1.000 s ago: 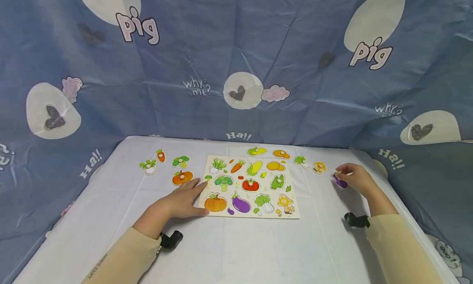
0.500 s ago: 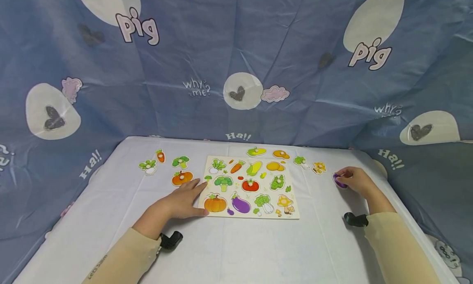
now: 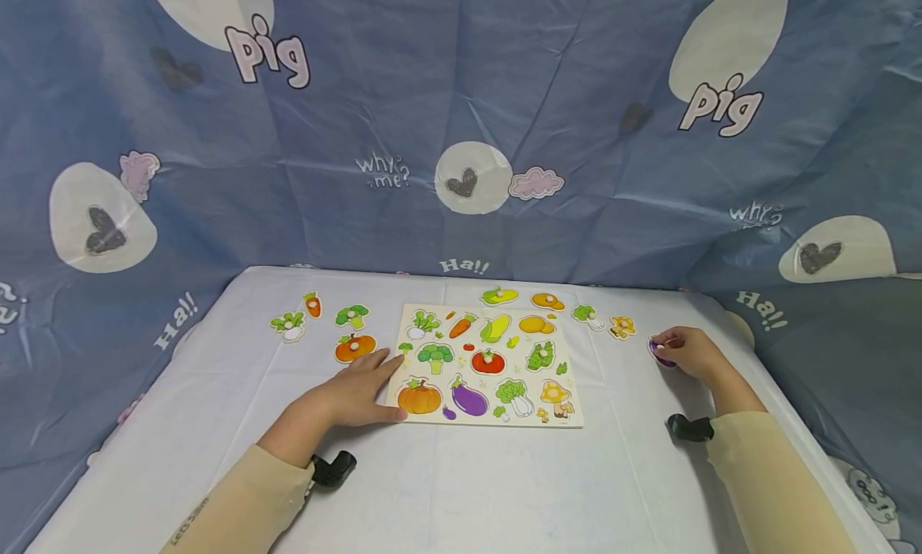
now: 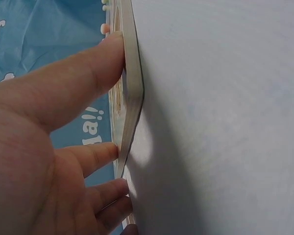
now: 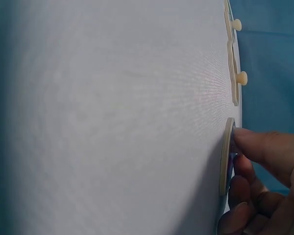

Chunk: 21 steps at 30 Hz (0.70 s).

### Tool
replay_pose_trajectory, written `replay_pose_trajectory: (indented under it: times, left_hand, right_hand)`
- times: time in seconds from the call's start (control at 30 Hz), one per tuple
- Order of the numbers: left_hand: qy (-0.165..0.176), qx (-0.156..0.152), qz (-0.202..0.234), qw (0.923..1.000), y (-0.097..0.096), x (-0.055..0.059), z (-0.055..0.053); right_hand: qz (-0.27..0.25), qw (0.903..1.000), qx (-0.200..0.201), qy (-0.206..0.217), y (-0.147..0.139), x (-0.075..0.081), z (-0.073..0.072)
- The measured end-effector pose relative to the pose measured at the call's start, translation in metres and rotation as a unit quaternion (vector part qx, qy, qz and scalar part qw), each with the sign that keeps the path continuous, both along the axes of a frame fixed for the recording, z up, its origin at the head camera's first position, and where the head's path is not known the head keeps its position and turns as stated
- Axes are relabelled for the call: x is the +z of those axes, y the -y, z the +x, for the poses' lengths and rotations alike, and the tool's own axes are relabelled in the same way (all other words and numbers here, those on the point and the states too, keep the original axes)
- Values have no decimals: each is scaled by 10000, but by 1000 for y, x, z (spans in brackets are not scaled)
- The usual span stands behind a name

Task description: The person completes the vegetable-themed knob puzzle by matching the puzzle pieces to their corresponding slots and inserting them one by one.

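My left hand [image 3: 360, 390] lies over the left edge of a wooden vegetable puzzle board [image 3: 576, 414], fingers spread. In the left wrist view the thumb [image 4: 105, 61] presses the board's edge [image 4: 132, 63] and fingertips touch the side around the corner. Far to the right, my right hand [image 3: 691, 352] pinches a purple eggplant puzzle piece [image 3: 654, 351] between thumb and fingers. Seen from the right wrist, the eggplant piece [image 5: 226, 156] is edge-on, close to the white cloth, its knob hidden by the thumb. A knobbed tomato piece [image 3: 488, 365] and a green knobbed piece [image 3: 540, 358] sit in the board.
Left of the board lie turnip [image 3: 290, 326], carrot [image 3: 313, 304], broccoli [image 3: 353, 315] and pumpkin [image 3: 353, 348] pieces. Behind it are corn [image 3: 499, 296] and potato [image 3: 547, 301] pieces. Bok choy [image 3: 587, 315] and mushroom [image 3: 623, 327] pieces lie between board and right hand.
My right hand has shifted slightly down and its fingers cover more of the eggplant piece, which stays in nearly the same place. The left hand and board have not moved.
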State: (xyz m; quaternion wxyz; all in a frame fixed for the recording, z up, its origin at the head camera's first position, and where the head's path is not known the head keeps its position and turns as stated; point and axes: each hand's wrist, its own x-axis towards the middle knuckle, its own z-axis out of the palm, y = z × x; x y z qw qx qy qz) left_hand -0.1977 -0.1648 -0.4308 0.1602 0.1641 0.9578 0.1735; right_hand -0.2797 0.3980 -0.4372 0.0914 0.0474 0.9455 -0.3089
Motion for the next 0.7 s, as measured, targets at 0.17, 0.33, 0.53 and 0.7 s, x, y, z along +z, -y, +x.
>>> replay_pose_trajectory:
  times: [0.17,0.33,0.53,0.7]
  left_hand:
    - [18,9,0,10000,0,1,0]
    - [14,11,13,10000,0,1,0]
    - [12,26,24,10000,-1,1,1]
    - [-3,21,36,10000,0,0,0]
  right_hand:
    - [5,10000,-15,40,0,2,0]
    - [-12,9999,-29,99,0,2,0]
    - [-21,9999,7,119,0,3,-1]
    - [26,9999,64,75,-1,3,1]
